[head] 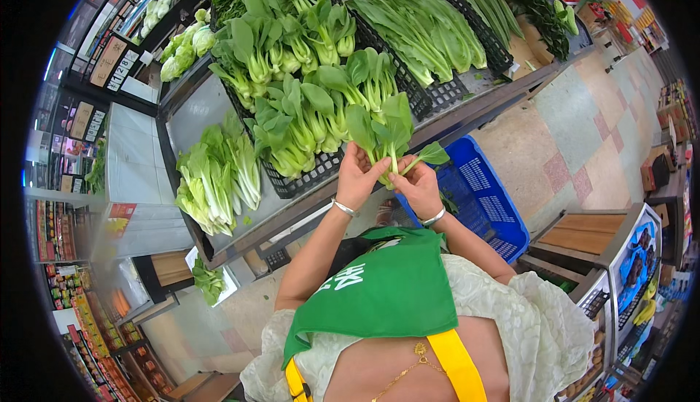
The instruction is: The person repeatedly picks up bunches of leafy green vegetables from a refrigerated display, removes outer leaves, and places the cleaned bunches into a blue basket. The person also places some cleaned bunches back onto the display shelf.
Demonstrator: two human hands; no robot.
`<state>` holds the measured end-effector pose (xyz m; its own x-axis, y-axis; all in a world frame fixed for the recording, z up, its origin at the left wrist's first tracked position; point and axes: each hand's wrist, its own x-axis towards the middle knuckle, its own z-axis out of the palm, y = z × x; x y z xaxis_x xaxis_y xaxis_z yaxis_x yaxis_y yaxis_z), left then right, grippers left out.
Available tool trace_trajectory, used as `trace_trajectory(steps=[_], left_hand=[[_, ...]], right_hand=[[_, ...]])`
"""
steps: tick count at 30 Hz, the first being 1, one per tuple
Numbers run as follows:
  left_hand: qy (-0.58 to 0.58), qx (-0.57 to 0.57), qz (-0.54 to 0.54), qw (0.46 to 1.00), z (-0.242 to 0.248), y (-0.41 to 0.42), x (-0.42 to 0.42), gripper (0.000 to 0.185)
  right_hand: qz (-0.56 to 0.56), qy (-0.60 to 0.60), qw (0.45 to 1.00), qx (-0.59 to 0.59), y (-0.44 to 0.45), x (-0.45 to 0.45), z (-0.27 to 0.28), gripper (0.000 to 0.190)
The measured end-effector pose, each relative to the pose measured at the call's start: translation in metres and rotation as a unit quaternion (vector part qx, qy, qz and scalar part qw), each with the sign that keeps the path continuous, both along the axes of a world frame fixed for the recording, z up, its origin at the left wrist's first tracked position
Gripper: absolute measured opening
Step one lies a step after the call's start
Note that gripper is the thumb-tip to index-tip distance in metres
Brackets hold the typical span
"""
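Observation:
My left hand [358,175] grips the lower stalks of a bok choy head [391,134], whose leaves point away from me. On its other side, my right hand [418,183] has its thumb and fingers on a leaf stalk [432,154] that sticks out to the right, apart from the upright leaves; whether it is still joined at the base cannot be told. Just beyond both hands, many bok choy heads [298,123] lie piled in a black plastic crate [306,183]. A blue plastic basket [492,194] with some leaves inside stands below and right of my right hand.
Long leafy lettuce [421,27] fills another crate at the back right. Pale-stemmed greens [213,183] lie on the metal display counter [197,101] at the left. The counter's front edge [328,191] runs close beyond my forearms. A wooden-sided stand [585,232] is at the right.

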<state>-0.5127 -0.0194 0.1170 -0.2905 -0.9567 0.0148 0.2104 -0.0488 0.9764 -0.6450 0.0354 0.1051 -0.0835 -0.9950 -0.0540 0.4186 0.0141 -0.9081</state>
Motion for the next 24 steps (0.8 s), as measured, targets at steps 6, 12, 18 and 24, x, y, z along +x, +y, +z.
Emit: trace_trajectory(steps=[6,12,18,24], left_hand=[[0.029,0.029,0.010,0.999,-0.005,0.001,0.008,0.043],[0.028,0.020,0.036,0.999,-0.009,0.002,0.010,0.039],[-0.069,0.015,0.075,0.995,-0.015,0.007,0.011,0.036],[-0.022,0.069,0.012,0.997,0.007,0.018,0.019,0.030]], right_hand=[[0.025,-0.015,1.000,0.010,-0.001,0.004,0.002,0.015],[0.043,0.022,0.999,0.023,-0.003,0.007,0.002,0.019],[0.002,0.120,0.993,-0.010,-0.003,0.010,0.001,0.021],[-0.146,0.486,0.831,-0.229,-0.007,0.005,0.013,0.028]])
